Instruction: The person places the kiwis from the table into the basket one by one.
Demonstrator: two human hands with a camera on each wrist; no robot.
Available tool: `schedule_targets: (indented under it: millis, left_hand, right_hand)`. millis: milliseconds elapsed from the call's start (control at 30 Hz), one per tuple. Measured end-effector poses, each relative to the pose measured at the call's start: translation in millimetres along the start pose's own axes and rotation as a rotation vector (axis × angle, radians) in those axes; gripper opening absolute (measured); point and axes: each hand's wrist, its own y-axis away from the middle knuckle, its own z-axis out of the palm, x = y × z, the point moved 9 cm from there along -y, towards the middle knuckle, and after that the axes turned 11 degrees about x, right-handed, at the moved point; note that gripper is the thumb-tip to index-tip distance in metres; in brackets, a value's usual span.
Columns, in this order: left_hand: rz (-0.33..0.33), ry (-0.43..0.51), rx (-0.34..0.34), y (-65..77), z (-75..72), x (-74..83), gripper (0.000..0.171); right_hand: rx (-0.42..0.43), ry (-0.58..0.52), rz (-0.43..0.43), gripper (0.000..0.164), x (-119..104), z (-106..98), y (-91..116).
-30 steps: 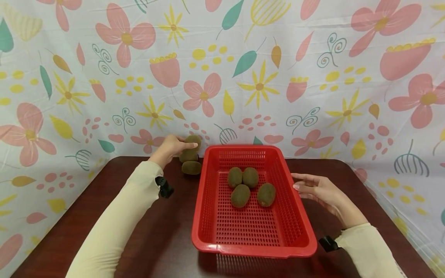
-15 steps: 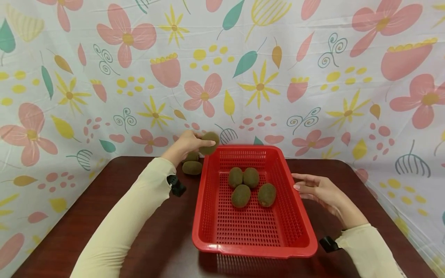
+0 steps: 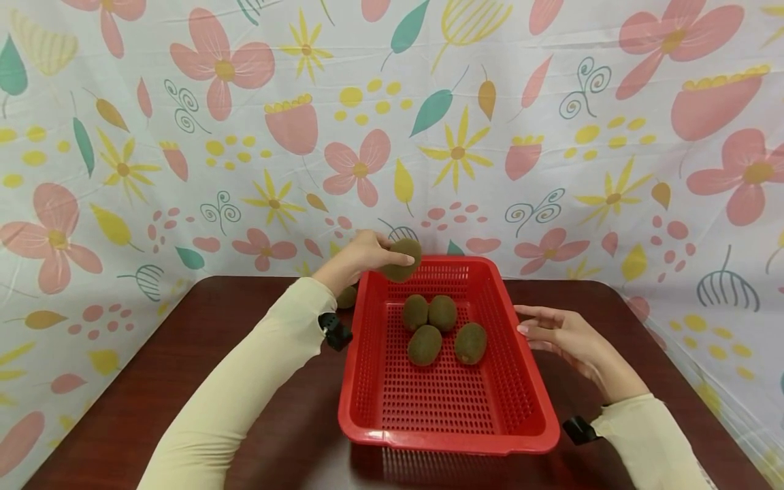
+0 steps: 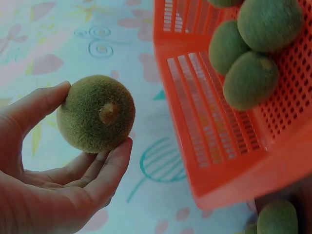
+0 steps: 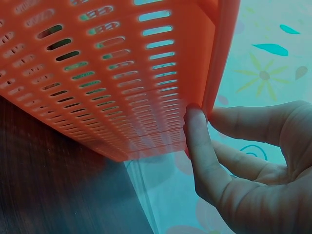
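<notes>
My left hand (image 3: 363,257) holds a brown, fuzzy kiwi (image 3: 405,257) over the far-left corner of a red plastic basket (image 3: 447,442). In the left wrist view, thumb and fingertips pinch that kiwi (image 4: 96,114), its stem end facing the camera, beside the basket's slotted wall. Inside the basket several kiwis (image 3: 424,345) lie loosely grouped towards the back and middle. At the basket's right side, my right hand (image 3: 569,340) grips the rim; in the right wrist view, thumb and finger pinch its lip (image 5: 222,53).
On the dark wooden table (image 3: 275,422), a kiwi (image 3: 346,297) sits left of the basket, partly hidden behind my left arm. The left wrist view shows this kiwi (image 4: 278,219) with part of another beside it. A floral cloth (image 3: 392,136) hangs close behind the table.
My left hand has lifted a kiwi from the group left of the basket and carried it right, over the basket's far-left corner. My right hand has stayed at the rim.
</notes>
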Motion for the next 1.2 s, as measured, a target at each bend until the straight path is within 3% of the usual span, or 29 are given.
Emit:
schedule_targets:
  millis: [133,367,633,867,1200]
  left_hand:
    - [0.028,-0.013,-0.058,4.9,15.9,7.8,0.028]
    - [0.038,-0.034,-0.169,14.5,47.4,14.4,0.044]
    - [0.049,-0.106,-0.244,25.7,82.5,16.3,0.022]
    - [0.106,-0.141,-0.363,42.7,116.9,16.2,0.051]
    - [0.119,-0.194,-0.480,65.3,145.8,8.4,0.056]
  right_hand:
    - [-0.006,-0.010,-0.004,0.067,-1,1,0]
    - [-0.006,-0.018,-0.001,0.068,-1,1,0]
    - [-0.005,-0.014,0.007,0.068,-1,1,1]
    - [-0.005,-0.014,0.007,0.067,-2,1,0]
    - [0.003,0.020,0.011,0.068,0,0,0]
